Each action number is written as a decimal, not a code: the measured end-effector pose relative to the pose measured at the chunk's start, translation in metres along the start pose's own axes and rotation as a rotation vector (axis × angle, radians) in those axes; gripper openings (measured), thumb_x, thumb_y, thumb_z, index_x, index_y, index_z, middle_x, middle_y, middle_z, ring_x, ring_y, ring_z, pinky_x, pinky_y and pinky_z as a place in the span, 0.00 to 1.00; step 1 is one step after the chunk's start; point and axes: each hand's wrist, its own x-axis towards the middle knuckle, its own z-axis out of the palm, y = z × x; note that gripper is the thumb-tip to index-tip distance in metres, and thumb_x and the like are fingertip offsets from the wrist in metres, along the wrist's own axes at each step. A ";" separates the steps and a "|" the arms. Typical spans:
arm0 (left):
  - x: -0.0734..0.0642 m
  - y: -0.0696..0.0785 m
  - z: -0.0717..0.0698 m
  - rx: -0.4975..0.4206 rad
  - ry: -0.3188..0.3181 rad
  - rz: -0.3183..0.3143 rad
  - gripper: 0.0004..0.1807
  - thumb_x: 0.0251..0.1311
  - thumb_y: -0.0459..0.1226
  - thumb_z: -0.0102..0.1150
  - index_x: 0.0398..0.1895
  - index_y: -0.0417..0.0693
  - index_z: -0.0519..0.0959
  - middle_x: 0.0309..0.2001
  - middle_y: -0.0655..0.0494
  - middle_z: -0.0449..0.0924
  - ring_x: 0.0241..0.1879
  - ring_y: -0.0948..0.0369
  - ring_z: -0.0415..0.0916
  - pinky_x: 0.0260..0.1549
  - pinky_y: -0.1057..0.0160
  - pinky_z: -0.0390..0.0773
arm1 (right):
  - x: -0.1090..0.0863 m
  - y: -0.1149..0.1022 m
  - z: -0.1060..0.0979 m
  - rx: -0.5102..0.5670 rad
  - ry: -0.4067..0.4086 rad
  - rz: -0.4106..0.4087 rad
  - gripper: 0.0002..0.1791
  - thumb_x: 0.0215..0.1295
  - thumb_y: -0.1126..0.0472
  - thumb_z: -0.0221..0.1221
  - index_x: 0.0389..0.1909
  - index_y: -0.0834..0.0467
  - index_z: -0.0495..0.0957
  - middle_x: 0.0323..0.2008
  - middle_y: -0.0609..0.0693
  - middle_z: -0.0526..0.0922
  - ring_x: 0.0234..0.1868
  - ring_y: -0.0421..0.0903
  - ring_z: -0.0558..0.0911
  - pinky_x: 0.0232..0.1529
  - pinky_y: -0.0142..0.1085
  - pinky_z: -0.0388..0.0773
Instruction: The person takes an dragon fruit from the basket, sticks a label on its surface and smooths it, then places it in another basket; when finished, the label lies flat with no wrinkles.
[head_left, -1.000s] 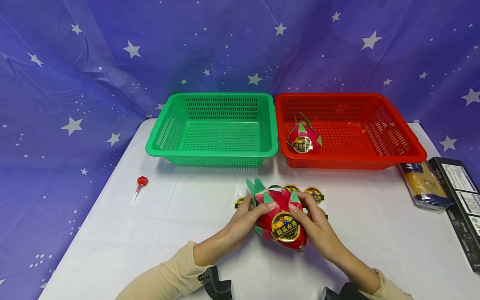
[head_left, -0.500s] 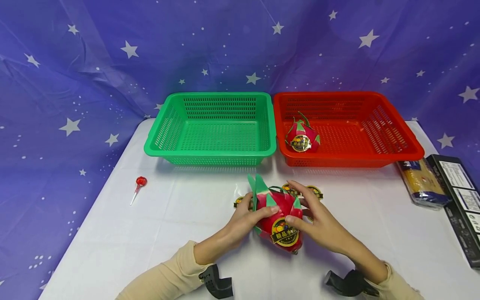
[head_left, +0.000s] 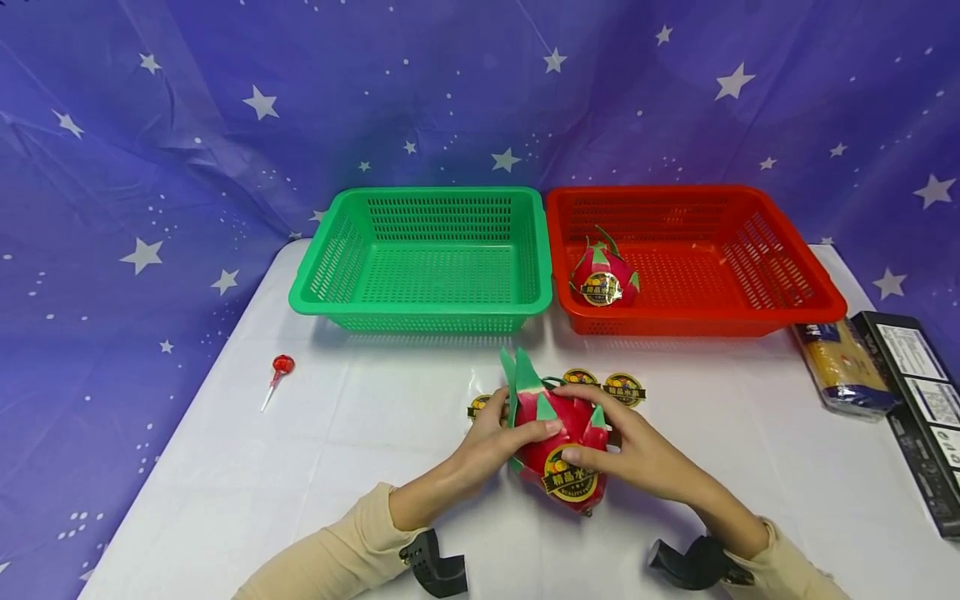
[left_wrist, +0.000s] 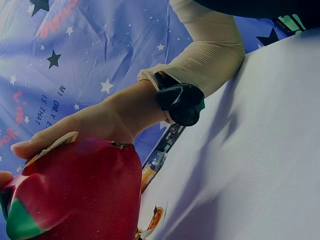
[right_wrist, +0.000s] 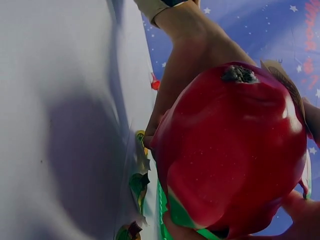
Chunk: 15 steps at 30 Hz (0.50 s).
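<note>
In the head view both hands hold a red dragon fruit (head_left: 573, 417) with green leaf tips, close to the table's front middle. My left hand (head_left: 480, 446) grips it from the left, thumb lying across its front. On the other side my right hand (head_left: 645, 450) curls round it, and that thumb rests on the upper right of a round black-and-gold fruit sticker (head_left: 568, 483). One edge of this sticker (right_wrist: 285, 80) stands off the skin in the right wrist view. There the fruit's underside (right_wrist: 225, 155) shows, held above the table. Fingers behind the fruit are partly hidden.
Several loose stickers (head_left: 624, 389) lie behind the fruit. A green basket (head_left: 420, 308) and a red basket (head_left: 705, 317) holding another stickered dragon fruit (head_left: 604, 275) stand at the back. A lollipop (head_left: 282, 367) lies left; a yellow packet (head_left: 843, 371) and black box (head_left: 911, 408) lie right.
My right thumb has slid down from the fruit's upper side onto the sticker. The right fingers lifted away, then came back to the fruit's top. My left hand keeps its grip.
</note>
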 end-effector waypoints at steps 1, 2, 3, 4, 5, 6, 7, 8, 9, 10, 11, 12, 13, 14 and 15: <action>0.000 -0.001 0.000 0.004 -0.004 0.002 0.36 0.47 0.53 0.60 0.57 0.49 0.60 0.48 0.53 0.75 0.49 0.60 0.71 0.54 0.54 0.66 | 0.000 0.000 0.000 0.004 0.001 0.010 0.35 0.53 0.54 0.63 0.62 0.45 0.60 0.60 0.50 0.65 0.50 0.50 0.76 0.40 0.33 0.78; 0.000 -0.001 -0.001 0.006 -0.007 0.001 0.36 0.47 0.53 0.60 0.57 0.50 0.60 0.48 0.54 0.75 0.49 0.60 0.71 0.55 0.54 0.66 | 0.000 -0.001 0.000 0.009 0.006 0.025 0.35 0.53 0.53 0.64 0.62 0.46 0.60 0.59 0.51 0.66 0.49 0.50 0.77 0.40 0.33 0.78; 0.000 -0.001 -0.001 0.008 -0.010 -0.001 0.36 0.47 0.54 0.60 0.57 0.50 0.61 0.48 0.54 0.75 0.49 0.60 0.71 0.55 0.54 0.66 | 0.000 -0.002 0.001 0.009 0.011 0.033 0.35 0.53 0.53 0.64 0.61 0.46 0.61 0.58 0.51 0.66 0.47 0.50 0.78 0.39 0.33 0.78; 0.001 -0.001 -0.001 0.012 -0.013 -0.004 0.36 0.47 0.54 0.60 0.58 0.51 0.60 0.48 0.55 0.75 0.50 0.61 0.70 0.55 0.54 0.66 | 0.000 -0.002 0.001 0.013 0.020 0.046 0.34 0.52 0.53 0.64 0.61 0.45 0.62 0.57 0.51 0.67 0.46 0.49 0.79 0.39 0.33 0.79; 0.001 0.000 -0.001 0.017 -0.016 -0.008 0.37 0.47 0.54 0.60 0.58 0.51 0.60 0.48 0.55 0.75 0.50 0.61 0.71 0.55 0.54 0.66 | 0.000 -0.002 0.001 0.013 0.026 0.045 0.34 0.52 0.53 0.64 0.60 0.45 0.62 0.57 0.52 0.68 0.46 0.49 0.79 0.38 0.33 0.79; 0.000 0.000 -0.001 0.020 -0.018 -0.012 0.37 0.47 0.55 0.60 0.59 0.51 0.60 0.48 0.55 0.75 0.49 0.61 0.71 0.55 0.54 0.66 | -0.001 -0.001 0.001 0.014 0.035 0.047 0.33 0.52 0.53 0.65 0.59 0.44 0.62 0.56 0.52 0.69 0.45 0.49 0.79 0.37 0.33 0.79; 0.000 0.001 -0.001 0.021 -0.021 -0.017 0.38 0.47 0.55 0.60 0.60 0.51 0.59 0.48 0.55 0.75 0.49 0.61 0.72 0.55 0.53 0.66 | -0.001 -0.001 0.001 0.015 0.044 0.047 0.33 0.51 0.53 0.65 0.59 0.43 0.63 0.55 0.52 0.69 0.44 0.48 0.80 0.36 0.33 0.79; 0.000 0.001 -0.001 0.024 -0.020 -0.024 0.39 0.47 0.55 0.60 0.60 0.50 0.59 0.47 0.54 0.76 0.48 0.61 0.72 0.55 0.53 0.66 | -0.001 -0.001 0.001 0.017 0.054 0.049 0.33 0.51 0.53 0.65 0.58 0.42 0.63 0.55 0.52 0.70 0.43 0.48 0.80 0.36 0.33 0.79; 0.000 0.002 -0.001 0.025 -0.020 -0.029 0.40 0.47 0.55 0.61 0.61 0.50 0.58 0.47 0.54 0.76 0.48 0.61 0.73 0.55 0.53 0.66 | -0.001 -0.001 0.001 0.016 0.061 0.046 0.32 0.50 0.53 0.66 0.57 0.41 0.64 0.54 0.51 0.70 0.42 0.47 0.81 0.35 0.32 0.79; 0.000 0.002 -0.001 0.026 -0.018 -0.035 0.41 0.46 0.55 0.61 0.62 0.50 0.58 0.47 0.54 0.76 0.47 0.61 0.73 0.56 0.52 0.65 | -0.002 -0.001 0.001 0.016 0.069 0.048 0.32 0.50 0.53 0.66 0.57 0.40 0.64 0.54 0.51 0.70 0.41 0.46 0.81 0.35 0.32 0.79; 0.000 0.003 -0.001 0.024 -0.019 -0.039 0.42 0.46 0.55 0.61 0.62 0.50 0.57 0.46 0.53 0.76 0.46 0.61 0.74 0.56 0.52 0.65 | -0.002 -0.002 0.001 0.015 0.074 0.047 0.32 0.49 0.53 0.66 0.57 0.40 0.64 0.53 0.50 0.71 0.41 0.45 0.81 0.35 0.32 0.79; 0.000 0.003 -0.001 0.026 -0.020 -0.042 0.42 0.46 0.55 0.61 0.62 0.50 0.57 0.46 0.53 0.76 0.46 0.61 0.74 0.56 0.52 0.65 | -0.002 -0.002 0.001 0.011 0.082 0.055 0.32 0.49 0.53 0.67 0.56 0.40 0.65 0.53 0.49 0.71 0.40 0.45 0.81 0.34 0.31 0.79; 0.001 0.003 -0.001 0.026 -0.023 -0.045 0.43 0.46 0.55 0.61 0.63 0.50 0.57 0.46 0.52 0.75 0.45 0.60 0.74 0.56 0.52 0.64 | -0.002 -0.003 0.000 0.007 0.084 0.058 0.32 0.48 0.52 0.67 0.56 0.39 0.65 0.52 0.49 0.71 0.39 0.44 0.81 0.34 0.31 0.79; 0.000 0.004 -0.001 0.032 -0.028 -0.041 0.43 0.46 0.55 0.62 0.63 0.49 0.56 0.47 0.52 0.75 0.44 0.61 0.74 0.55 0.51 0.65 | -0.003 -0.003 -0.001 0.000 0.085 0.063 0.32 0.48 0.52 0.67 0.55 0.39 0.65 0.51 0.49 0.72 0.38 0.43 0.81 0.33 0.31 0.79; 0.000 0.004 -0.001 0.031 -0.036 -0.041 0.43 0.46 0.55 0.61 0.63 0.49 0.56 0.47 0.51 0.74 0.44 0.60 0.75 0.55 0.52 0.65 | -0.003 -0.004 -0.002 -0.005 0.083 0.066 0.32 0.48 0.52 0.67 0.55 0.39 0.66 0.51 0.49 0.72 0.38 0.43 0.81 0.33 0.31 0.79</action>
